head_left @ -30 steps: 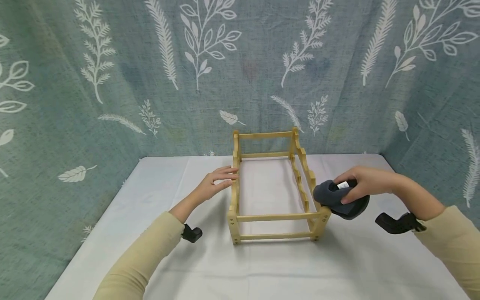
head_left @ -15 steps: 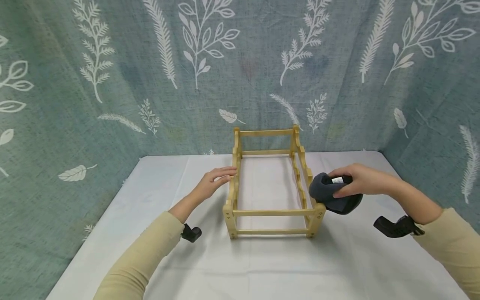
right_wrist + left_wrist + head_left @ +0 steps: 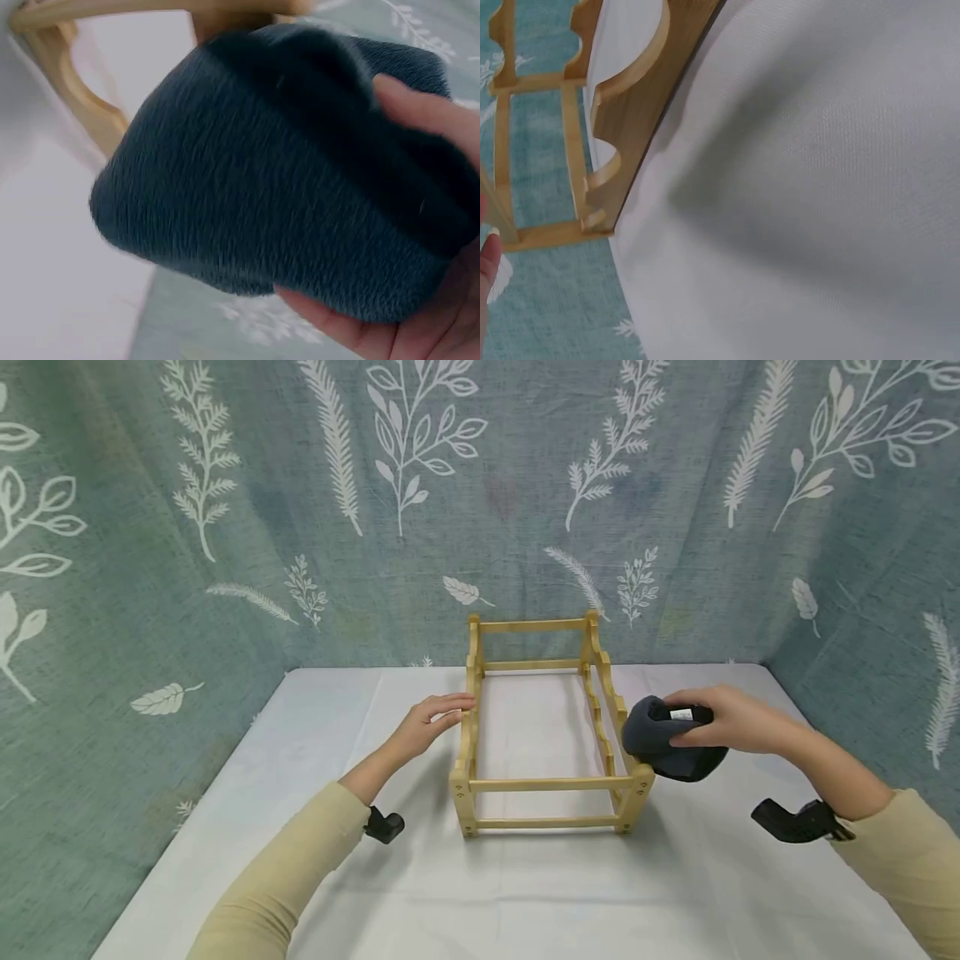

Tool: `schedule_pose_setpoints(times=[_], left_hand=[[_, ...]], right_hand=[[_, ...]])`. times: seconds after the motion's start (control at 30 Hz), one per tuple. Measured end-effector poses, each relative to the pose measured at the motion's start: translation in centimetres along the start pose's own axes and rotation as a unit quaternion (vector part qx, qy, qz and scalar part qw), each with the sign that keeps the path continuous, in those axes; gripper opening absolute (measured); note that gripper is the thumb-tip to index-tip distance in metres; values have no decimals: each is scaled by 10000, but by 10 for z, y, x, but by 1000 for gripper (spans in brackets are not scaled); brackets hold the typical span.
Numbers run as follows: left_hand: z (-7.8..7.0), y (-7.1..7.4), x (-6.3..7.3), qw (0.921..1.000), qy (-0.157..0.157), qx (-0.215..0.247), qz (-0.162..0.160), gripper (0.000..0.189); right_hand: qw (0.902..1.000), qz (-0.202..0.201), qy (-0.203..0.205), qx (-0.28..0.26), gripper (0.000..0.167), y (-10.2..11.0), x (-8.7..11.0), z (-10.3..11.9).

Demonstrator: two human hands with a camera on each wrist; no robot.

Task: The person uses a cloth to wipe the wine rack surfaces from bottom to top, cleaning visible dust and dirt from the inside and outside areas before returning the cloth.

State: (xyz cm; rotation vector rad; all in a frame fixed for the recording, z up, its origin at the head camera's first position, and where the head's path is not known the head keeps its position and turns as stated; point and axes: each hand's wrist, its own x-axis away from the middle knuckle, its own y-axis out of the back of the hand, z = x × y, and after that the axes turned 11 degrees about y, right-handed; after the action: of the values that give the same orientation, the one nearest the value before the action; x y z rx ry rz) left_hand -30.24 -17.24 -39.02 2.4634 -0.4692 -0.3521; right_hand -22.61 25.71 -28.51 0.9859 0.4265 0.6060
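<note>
A wooden rack (image 3: 542, 785) with scalloped side rails stands on the white table. My left hand (image 3: 423, 727) rests its extended fingers at the rack's left rail; in the left wrist view, only a few fingertips (image 3: 490, 251) show at the left edge. My right hand (image 3: 738, 718) pinches a dark blue fuzzy cloth item (image 3: 652, 735) with a black lower side and a small white label in its opening. The item is held at the rack's near right corner, overlapping the rail. In the right wrist view, the plush item (image 3: 225, 172) fills the middle, with thumb and fingers on its right side.
A white cloth (image 3: 360, 893) covers the table. Blue-green curtains (image 3: 510, 527) with white leaf patterns hang behind and on both sides. Black wrist mounts (image 3: 798, 821) stick out below both wrists.
The rack shifts slightly left and back early on, then holds about still. My right hand lifts the item a little, turning its opening. The left hand stays at the left rail.
</note>
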Motion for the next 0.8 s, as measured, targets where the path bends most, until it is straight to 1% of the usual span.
schedule_pose_setpoints(times=[0.03, 0.13, 0.2, 0.3, 0.37, 0.43, 0.47, 0.53, 0.6, 0.63, 0.7, 0.8], left_hand=[[-1, 1, 0, 9999, -14, -83, 60, 33], [-8, 5, 0, 9987, -56, -406, 297, 36], [-17, 7, 1, 9962, 31, -692, 529, 43], [-32, 6, 4, 9889, 430, -1087, 915, 62], [-43, 5, 7, 9814, 823, -1307, 1139, 77], [-53, 3, 10, 9739, 1151, -1466, 1297, 90], [-57, 2, 11, 9709, 1273, -1511, 1357, 94], [-64, 0, 15, 9647, 1488, -1613, 1455, 100], [-69, -1, 18, 9601, 1612, -1725, 1501, 102], [-71, -2, 19, 9580, 1673, -1773, 1514, 103], [-75, -3, 21, 9556, 1762, -1807, 1522, 103], [-80, -5, 22, 9551, 1841, -1782, 1486, 103]], right_hand=[[9999, -153, 26, 72, 54, 3, 3, 1], [9976, -656, -62, 191, 52, 14, 13, 9], [9937, -1096, -151, 160, 52, 20, 21, 15], [9857, -1658, -183, -257, 53, 20, 31, 25], [9799, -1873, -7, -687, 54, 11, 33, 32], [9751, -1815, 425, -1205, 54, -5, 31, 40], [9727, -1689, 714, -1424, 53, -15, 28, 43], [9682, -1305, 1179, -1779, 51, -39, 22, 48], [9631, -923, 1482, -2049, 49, -68, 16, 50], [9620, -777, 1518, -2134, 48, -83, 13, 49], [9633, -646, 1327, -2243, 47, -113, 7, 47], [9614, -680, 923, -2501, 42, -152, -3, 44]])
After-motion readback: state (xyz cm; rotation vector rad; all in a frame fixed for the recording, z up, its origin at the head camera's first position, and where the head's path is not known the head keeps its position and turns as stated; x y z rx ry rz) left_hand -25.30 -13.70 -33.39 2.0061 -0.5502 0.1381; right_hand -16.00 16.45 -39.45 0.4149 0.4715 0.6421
